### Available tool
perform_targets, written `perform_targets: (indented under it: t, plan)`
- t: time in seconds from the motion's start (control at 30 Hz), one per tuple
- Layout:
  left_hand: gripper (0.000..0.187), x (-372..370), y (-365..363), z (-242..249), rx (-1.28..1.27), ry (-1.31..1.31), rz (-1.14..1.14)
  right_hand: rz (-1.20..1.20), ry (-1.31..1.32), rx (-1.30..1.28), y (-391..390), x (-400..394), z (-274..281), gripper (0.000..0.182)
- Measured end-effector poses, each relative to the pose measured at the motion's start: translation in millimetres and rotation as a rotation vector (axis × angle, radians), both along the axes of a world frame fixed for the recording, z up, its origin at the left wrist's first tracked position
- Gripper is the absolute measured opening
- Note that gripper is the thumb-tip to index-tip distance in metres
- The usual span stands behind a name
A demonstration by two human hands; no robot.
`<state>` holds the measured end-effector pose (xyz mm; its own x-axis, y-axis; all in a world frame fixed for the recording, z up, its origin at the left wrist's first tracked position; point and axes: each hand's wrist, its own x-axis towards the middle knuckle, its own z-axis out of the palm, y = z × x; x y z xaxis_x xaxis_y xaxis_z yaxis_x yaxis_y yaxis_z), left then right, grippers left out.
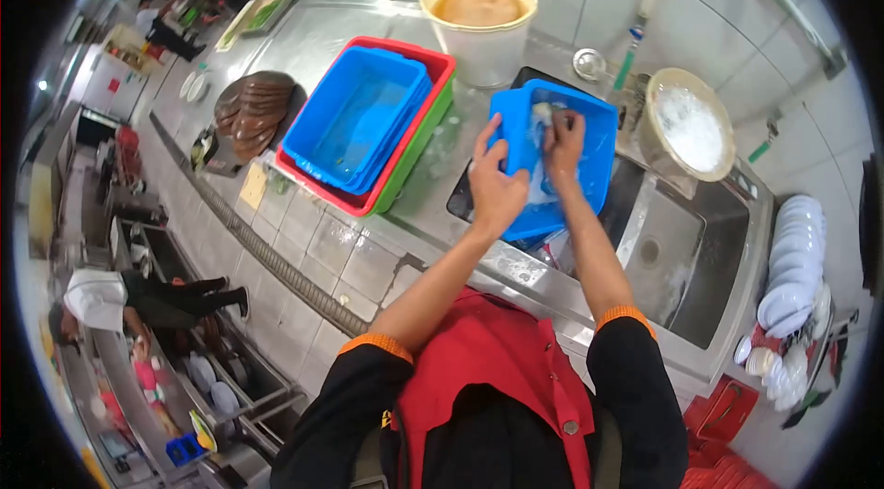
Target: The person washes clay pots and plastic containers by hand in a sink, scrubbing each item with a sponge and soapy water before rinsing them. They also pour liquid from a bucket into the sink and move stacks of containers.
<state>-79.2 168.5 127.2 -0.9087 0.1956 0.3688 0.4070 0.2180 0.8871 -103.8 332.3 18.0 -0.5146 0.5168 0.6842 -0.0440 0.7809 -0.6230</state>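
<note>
A blue plastic tub (589, 178) is tilted over the sink area, with white suds inside. My left hand (497, 178) holds the tub's left wall, its thumb and fingers around the edge. Inside the tub, my right hand (563, 150) is closed on a sponge (543, 113), which is partly hidden by the fingers and foam. To the left stand stacked tubs, a blue one (359, 116) inside a red one (442, 64) and a green one (414, 153).
Behind stand a white bucket of brownish liquid (479, 52) and a bucket of suds (691, 130). A sink basin (658, 254) and stacked white plates (794, 259) are at right. Brown dishes (253, 116) sit at left. Other people are at far left.
</note>
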Motion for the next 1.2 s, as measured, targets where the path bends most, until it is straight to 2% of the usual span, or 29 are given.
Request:
perform_targets:
  t: [0.07, 0.1, 0.17, 0.23, 0.3, 0.33, 0.4, 0.47, 0.53, 0.6, 0.67, 0.7, 0.77, 0.8, 0.87, 0.9, 0.93, 0.97, 1.0, 1.07, 1.1, 1.13, 1.17, 1.2]
  plan:
    - [0.018, -7, 0, 5, 0.047, -0.021, -0.034, -0.144, -0.112, 0.179, 19, 5, -16, 0.023]
    - [0.018, -16, -3, 8, 0.044, -0.039, -0.021, -0.137, -0.106, 0.19, 17, 4, -25, 0.023]
    - [0.017, -26, -3, 0, 0.046, -0.071, -0.013, -0.069, -0.349, -0.341, 13, 16, -43, 0.019]
    - [0.01, -38, 5, -27, 0.098, -0.067, -0.053, 0.12, -0.093, -0.31, -19, 11, -27, 0.013]
    - [0.011, -37, 14, -29, 0.064, -0.023, -0.063, 0.323, -0.128, -0.381, -68, 19, 21, 0.014]
    - [0.013, -36, 15, -28, 0.032, 0.032, -0.06, 0.317, -0.126, -0.39, -70, 32, 19, 0.014]
    - [0.013, -43, 11, -18, 0.045, 0.052, -0.058, 0.506, -0.347, -0.13, -55, 43, 21, 0.02]
    - [0.013, -40, -5, -9, 0.043, 0.06, -0.023, 0.451, -0.406, -0.1, -21, 49, -5, 0.024]
    - [0.011, -41, -9, 4, 0.116, 0.001, -0.043, 0.347, -0.582, 0.027, 13, 58, -29, 0.022]
    - [0.008, -44, 1, -6, 0.161, 0.083, -0.048, 0.363, -0.696, -0.127, 6, 61, -38, 0.021]
    - [0.009, -55, 11, -24, 0.028, 0.115, -0.016, 0.547, -0.554, -0.404, -35, 71, -7, 0.021]
    - [0.009, -59, 16, -31, 0.031, 0.12, 0.0, 0.562, -0.555, -0.395, -50, 77, 12, 0.021]
    - [0.008, -72, 20, -36, -0.095, -0.079, 0.018, 0.66, -0.329, -0.081, -70, 84, 39, 0.024]
    - [0.008, -77, 17, -29, -0.098, -0.077, 0.021, 0.663, -0.326, -0.083, -59, 92, 26, 0.024]
    - [0.009, -92, 11, -5, -0.111, -0.115, -0.059, 0.493, -0.37, -0.123, -20, 100, -4, 0.029]
    - [0.009, -97, 11, 0, -0.103, -0.109, -0.051, 0.479, -0.318, -0.075, -14, 103, 11, 0.029]
    - [0.018, -100, 10, 3, 0.196, -0.355, -0.219, 0.47, -0.271, -0.028, -9, 109, 37, 0.029]
    - [0.031, -101, 7, 3, 0.493, -0.599, -0.387, 0.387, -0.312, -0.115, -3, 115, 53, 0.028]
    - [0.031, -95, 8, -8, 0.493, -0.597, -0.377, 0.299, -0.348, -0.201, 6, 119, 63, 0.028]
    - [0.068, -62, 24, -47, 0.586, -0.952, -0.259, 0.145, -0.267, -0.465, 35, 120, 64, 0.04]
    - [0.078, -42, 31, -52, 0.603, -1.261, -0.302, 0.15, -0.269, -0.463, 41, 118, 70, 0.04]
    - [0.088, -23, 39, -55, 0.615, -1.575, -0.342, 0.15, -0.079, -0.749, 46, 116, 77, 0.048]
    - [0.088, -13, 46, -57, 0.625, -1.575, -0.338, 0.146, 0.116, -1.03, 52, 113, 81, 0.057]
    - [0.09, -5, 53, -59, 0.894, -1.589, -0.407, 0.151, 0.107, -1.027, 57, 110, 82, 0.057]
